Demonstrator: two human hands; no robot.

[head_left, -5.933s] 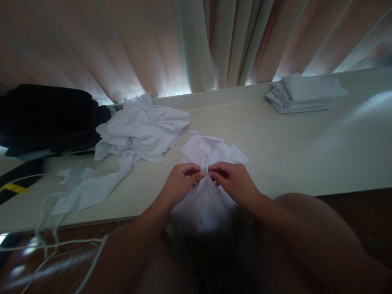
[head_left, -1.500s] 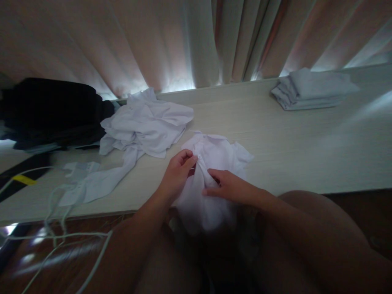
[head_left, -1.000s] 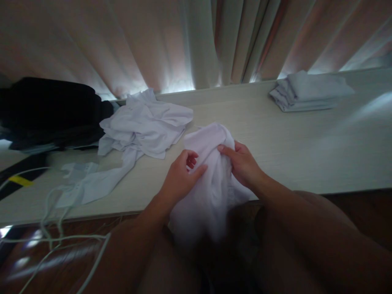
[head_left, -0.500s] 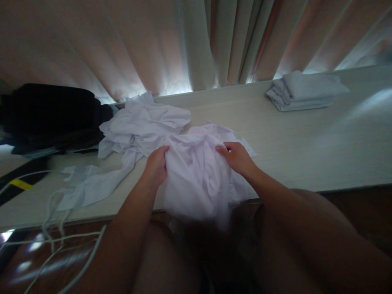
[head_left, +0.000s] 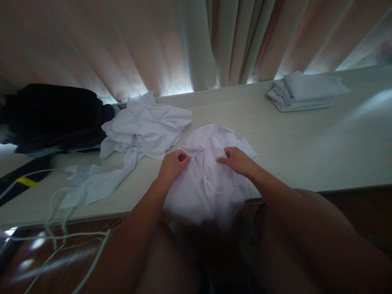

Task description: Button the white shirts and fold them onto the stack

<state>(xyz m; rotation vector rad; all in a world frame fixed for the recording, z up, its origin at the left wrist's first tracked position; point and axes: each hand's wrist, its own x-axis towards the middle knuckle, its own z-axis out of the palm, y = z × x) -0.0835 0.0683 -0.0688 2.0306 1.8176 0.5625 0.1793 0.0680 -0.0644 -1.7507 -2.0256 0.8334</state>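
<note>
A crumpled white garment, it looks like a shirt (head_left: pixel 203 179), lies in front of me and hangs over the near edge of the pale surface. My left hand (head_left: pixel 175 164) pinches a fold of it between thumb and finger on the left side. On the right, my right hand (head_left: pixel 235 160) grips the same cloth, thumb pointing inward. Between the hands the fabric is bunched into creases. Its lower end is blurred and dim near my legs.
Another loose white shirt (head_left: pixel 147 126) lies at the left, one sleeve trailing forward. Beyond it sits a dark pile of clothes (head_left: pixel 55 116). Folded white garments (head_left: pixel 309 93) are stacked at the back right. White cables (head_left: pixel 64 237) hang at the near left. Curtains (head_left: pixel 153 45) line the back.
My left hand has moved right, closer to my right hand, drawing the cloth's left side inward. My right hand has barely shifted.
</note>
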